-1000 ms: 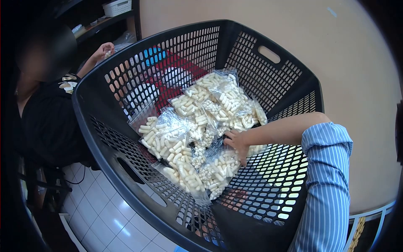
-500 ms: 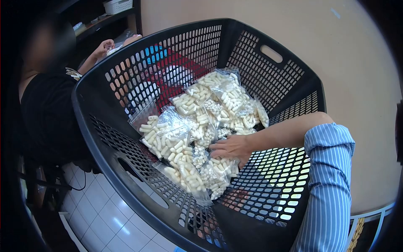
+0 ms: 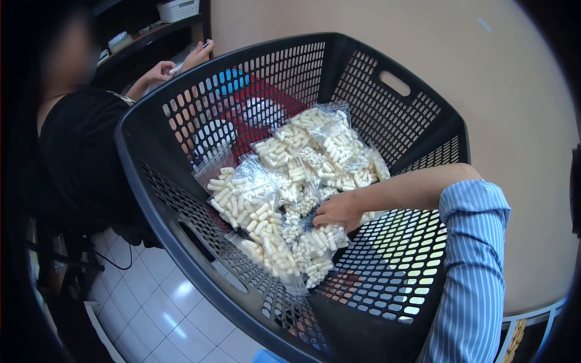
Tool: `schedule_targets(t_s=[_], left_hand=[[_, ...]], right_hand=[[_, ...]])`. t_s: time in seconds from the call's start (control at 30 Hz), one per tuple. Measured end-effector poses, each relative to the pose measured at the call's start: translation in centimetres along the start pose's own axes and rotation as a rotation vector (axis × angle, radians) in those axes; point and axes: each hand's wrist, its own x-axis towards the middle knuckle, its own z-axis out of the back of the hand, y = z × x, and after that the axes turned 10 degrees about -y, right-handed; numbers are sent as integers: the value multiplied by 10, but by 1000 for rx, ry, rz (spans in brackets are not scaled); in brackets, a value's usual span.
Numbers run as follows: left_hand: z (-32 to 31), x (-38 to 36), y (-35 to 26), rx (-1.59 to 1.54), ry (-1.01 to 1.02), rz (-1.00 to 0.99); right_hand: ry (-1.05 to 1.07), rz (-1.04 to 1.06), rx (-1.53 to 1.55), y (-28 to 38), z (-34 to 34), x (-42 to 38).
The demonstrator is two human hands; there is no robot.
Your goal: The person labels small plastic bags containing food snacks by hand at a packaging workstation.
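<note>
My right hand (image 3: 339,212) reaches into a large black plastic basket (image 3: 139,175) from the right side. Its fingers are curled down among clear plastic bags of white, capsule-shaped pieces (image 3: 318,245) and appear to grip one bag; the fingertips are partly hidden. More zip bags of the same pieces (image 3: 302,133) lie heaped beyond the hand, with others (image 3: 242,199) to its left. Some of the pieces show only as small round ends. My left hand is out of view.
At the left a person in black (image 3: 85,163) handles something small in both hands (image 3: 178,68). A shelf (image 3: 148,36) holds a white basket (image 3: 178,10). White floor tiles (image 3: 163,290) show below, and a beige wall (image 3: 508,121) stands at the right.
My right hand has gone from fingers spread over the bags to fingers curled in. A bag's edge now shows beneath my wrist. The other person's hands have risen slightly.
</note>
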Motion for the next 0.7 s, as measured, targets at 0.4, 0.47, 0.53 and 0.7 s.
schedule_targets(t_s=[0.4,0.47,0.53,0.7], left_hand=[[-45,2,-31,52,45,-11],[-56,0,-33,52,64,-11],[-67,-1,-34,49,83,-11],[-87,-4,-35,45,95,-11]], right_hand=[[-440,-599,-356,60,170,-117],[-664,-696,-314,92,191,-171],[-892,-711,-489,109,183,-229],[-1010,-1329,-184,177,114,-314]])
